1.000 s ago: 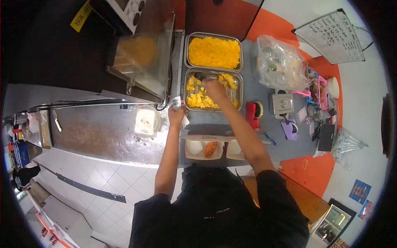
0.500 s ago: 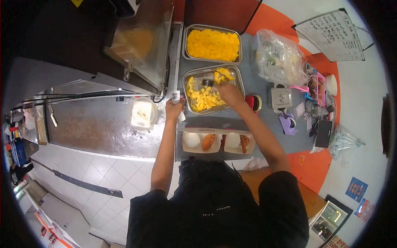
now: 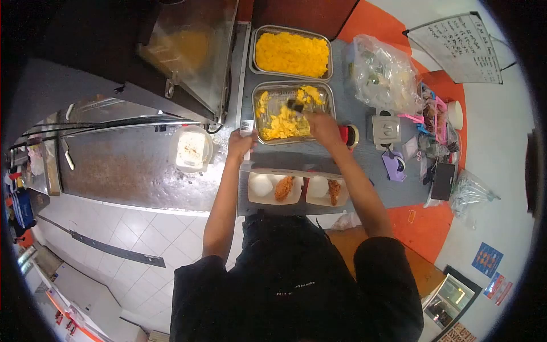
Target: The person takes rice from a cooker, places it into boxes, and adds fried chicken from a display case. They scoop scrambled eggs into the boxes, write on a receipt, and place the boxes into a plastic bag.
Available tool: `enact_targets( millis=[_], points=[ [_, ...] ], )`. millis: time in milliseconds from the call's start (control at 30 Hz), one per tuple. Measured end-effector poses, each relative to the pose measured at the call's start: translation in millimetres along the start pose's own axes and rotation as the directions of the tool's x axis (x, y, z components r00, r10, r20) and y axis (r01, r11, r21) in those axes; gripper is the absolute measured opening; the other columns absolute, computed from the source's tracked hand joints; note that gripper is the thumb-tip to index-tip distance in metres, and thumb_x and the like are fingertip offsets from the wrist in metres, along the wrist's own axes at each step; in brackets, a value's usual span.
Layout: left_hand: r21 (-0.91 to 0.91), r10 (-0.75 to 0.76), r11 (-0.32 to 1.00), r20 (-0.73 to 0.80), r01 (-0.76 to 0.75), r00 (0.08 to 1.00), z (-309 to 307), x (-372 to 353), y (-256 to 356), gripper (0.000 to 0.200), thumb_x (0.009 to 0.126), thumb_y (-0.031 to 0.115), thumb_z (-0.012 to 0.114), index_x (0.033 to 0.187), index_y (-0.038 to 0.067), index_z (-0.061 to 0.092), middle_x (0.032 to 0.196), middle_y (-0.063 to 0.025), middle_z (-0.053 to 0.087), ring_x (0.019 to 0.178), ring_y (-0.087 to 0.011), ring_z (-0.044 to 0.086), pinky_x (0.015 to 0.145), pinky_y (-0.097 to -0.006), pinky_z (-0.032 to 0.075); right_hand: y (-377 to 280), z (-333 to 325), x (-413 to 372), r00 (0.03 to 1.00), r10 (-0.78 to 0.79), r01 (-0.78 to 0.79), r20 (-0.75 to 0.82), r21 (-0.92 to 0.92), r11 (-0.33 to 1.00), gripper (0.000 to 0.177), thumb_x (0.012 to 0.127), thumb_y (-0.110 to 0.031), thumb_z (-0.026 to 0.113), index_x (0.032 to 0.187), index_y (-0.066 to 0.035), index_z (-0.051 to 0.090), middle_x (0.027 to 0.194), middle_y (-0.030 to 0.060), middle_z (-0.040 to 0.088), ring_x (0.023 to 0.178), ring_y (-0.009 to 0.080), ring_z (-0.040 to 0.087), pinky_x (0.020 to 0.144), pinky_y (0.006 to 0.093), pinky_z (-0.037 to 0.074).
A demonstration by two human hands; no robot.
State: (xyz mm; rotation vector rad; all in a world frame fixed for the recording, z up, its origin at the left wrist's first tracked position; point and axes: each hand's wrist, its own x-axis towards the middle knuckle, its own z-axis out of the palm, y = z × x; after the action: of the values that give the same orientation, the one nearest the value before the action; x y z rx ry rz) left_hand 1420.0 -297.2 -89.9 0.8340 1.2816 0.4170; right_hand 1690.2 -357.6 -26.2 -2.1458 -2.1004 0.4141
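My right hand (image 3: 323,128) is closed round a utensil with a dark end (image 3: 295,106), which is over the nearer metal tray (image 3: 332,114); its exact kind cannot be made out. Loose pieces of scrambled egg (image 3: 282,126) lie in that tray. My left hand (image 3: 241,144), left of the tray, pinches a white strip with a printed label (image 3: 246,126). Close to my body stand two paper food boxes. The left box (image 3: 273,200) holds a white rice mound (image 3: 261,185) and fried chicken (image 3: 284,188); the right box (image 3: 325,201) also holds rice and chicken.
A second metal tray (image 3: 331,65) full of yellow egg stands behind. To the right are a plastic bag (image 3: 384,77), a lidded steel container (image 3: 387,130) and a purple tape dispenser (image 3: 394,166). A white tub (image 3: 192,149) stands on the left steel counter (image 3: 119,176).
My right hand and the utensil's dark end have shifted slightly right over the egg tray. The left hand keeps the strip. The whole view has shifted a little.
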Motion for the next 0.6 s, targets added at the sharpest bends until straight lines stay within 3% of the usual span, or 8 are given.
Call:
enact_targets(
  millis=[133, 233, 300, 333, 400, 433, 500, 600],
  points=[
    [0.017, -0.067, 0.998, 0.107, 0.066, 0.992, -12, 4, -2, 0.023, 0.079, 0.005, 0.061, 0.101, 0.001, 0.066, 0.085, -0.0086, 0.07, 0.063, -0.014, 0.062, 0.045, -0.0273, 0.045, -9, 34, 9, 0.994, 0.109, -0.109, 0.009, -0.064, 0.992, 0.033, 0.086, -0.009, 0.05, 0.114, -0.014, 0.067, 0.094, 0.0193, 0.065, 0.082, 0.0363, 0.064, 0.073, 0.0463, 0.052],
    [0.049, -0.162, 0.986, 0.15, 0.157, 0.975, -11, 1, -1, 0.023, 0.078, 0.01, 0.072, 0.1, 0.003, 0.066, 0.084, -0.0057, 0.069, 0.065, -0.0116, 0.061, 0.047, -0.025, 0.044, -36, 42, -14, 0.993, 0.004, -0.006, 0.117, 0.022, 1.0, 0.032, 0.084, -0.007, 0.052, 0.112, -0.012, 0.067, 0.089, 0.0178, 0.065, 0.082, 0.0357, 0.065, 0.073, 0.0464, 0.052],
    [0.062, -0.16, 0.986, 0.125, 0.153, 0.979, -7, -4, 4, 0.022, 0.079, 0.011, 0.071, 0.1, 0.003, 0.066, 0.087, -0.0068, 0.07, 0.066, -0.0124, 0.061, 0.047, -0.0256, 0.045, -40, 31, -24, 0.98, -0.155, 0.15, 0.126, 0.046, 0.988, 0.033, 0.083, -0.004, 0.053, 0.113, -0.011, 0.066, 0.085, 0.0184, 0.065, 0.081, 0.0364, 0.064, 0.073, 0.0468, 0.052],
    [0.075, -0.153, 0.986, 0.102, 0.146, 0.983, -5, -5, 5, 0.022, 0.081, 0.012, 0.07, 0.1, 0.003, 0.066, 0.089, -0.0079, 0.07, 0.067, -0.0132, 0.062, 0.048, -0.0262, 0.045, -29, 32, -25, 0.979, -0.156, 0.152, 0.128, 0.045, 0.987, 0.033, 0.083, -0.004, 0.053, 0.113, -0.011, 0.066, 0.085, 0.0184, 0.065, 0.081, 0.0364, 0.064, 0.073, 0.0468, 0.052],
    [0.063, -0.149, 0.988, 0.099, 0.143, 0.984, -5, -6, 5, 0.021, 0.082, 0.014, 0.069, 0.1, 0.003, 0.066, 0.089, -0.0084, 0.071, 0.068, -0.0137, 0.062, 0.048, -0.0265, 0.045, -3, 33, -19, 0.974, -0.16, 0.193, -0.159, 0.223, 0.955, 0.036, 0.082, -0.004, 0.053, 0.116, -0.01, 0.064, 0.083, 0.0181, 0.064, 0.083, 0.0373, 0.064, 0.073, 0.0466, 0.052],
    [0.057, -0.143, 0.989, 0.098, 0.138, 0.985, -4, -6, 5, 0.021, 0.083, 0.015, 0.068, 0.1, 0.002, 0.066, 0.09, -0.0088, 0.071, 0.068, -0.0142, 0.063, 0.049, -0.0269, 0.045, -2, 24, -8, 0.974, -0.16, 0.193, -0.161, 0.219, 0.956, 0.036, 0.082, -0.004, 0.053, 0.116, -0.01, 0.064, 0.083, 0.0181, 0.064, 0.083, 0.0373, 0.064, 0.073, 0.0466, 0.052],
    [0.066, -0.136, 0.989, 0.087, 0.13, 0.987, -4, -4, 3, 0.021, 0.084, 0.016, 0.068, 0.1, 0.002, 0.066, 0.09, -0.0085, 0.071, 0.068, -0.0141, 0.063, 0.049, -0.0268, 0.045, -1, 11, 11, 0.987, 0.104, -0.088, -0.119, 0.132, 0.987, 0.029, 0.08, -0.007, 0.056, 0.106, -0.009, 0.067, 0.093, 0.0209, 0.065, 0.082, 0.0377, 0.064, 0.073, 0.0475, 0.051],
    [0.06, -0.119, 0.992, 0.073, 0.115, 0.99, 1, -2, 0, 0.021, 0.083, 0.015, 0.067, 0.1, 0.002, 0.066, 0.088, -0.008, 0.071, 0.068, -0.0138, 0.062, 0.048, -0.0269, 0.045, -4, 39, 35, 0.994, 0.067, -0.069, -0.082, -0.019, 0.997, 0.021, 0.08, -0.008, 0.056, 0.099, -0.007, 0.067, 0.091, 0.0214, 0.065, 0.079, 0.0379, 0.064, 0.072, 0.0471, 0.051]
  ],
)
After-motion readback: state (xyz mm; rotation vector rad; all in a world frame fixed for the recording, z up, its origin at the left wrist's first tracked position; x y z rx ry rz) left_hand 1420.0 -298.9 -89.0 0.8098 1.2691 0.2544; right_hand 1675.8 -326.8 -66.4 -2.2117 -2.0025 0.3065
